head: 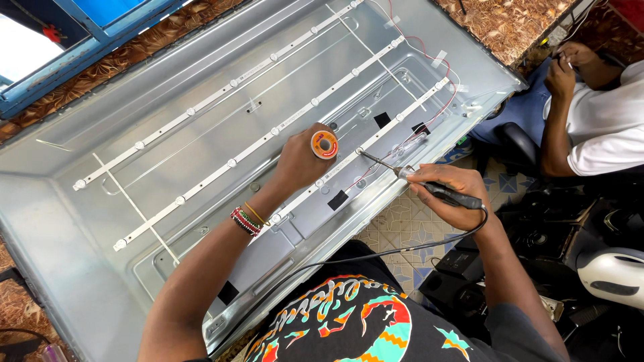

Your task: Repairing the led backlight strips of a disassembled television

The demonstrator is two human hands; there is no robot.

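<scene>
My left hand grips a small orange spool of solder wire over a large grey metal backlight panel. My right hand holds a black-handled soldering iron; its metal tip touches the nearest of three white LED strips. A black cord runs from the iron across my lap. Red wires lead to the strip ends at the panel's right side. Beaded bracelets circle my left wrist.
Another person in a white shirt sits at the right, hands busy with something small. Dark equipment and a white rounded object crowd the floor on the right. A blue window frame lies beyond the panel at top left.
</scene>
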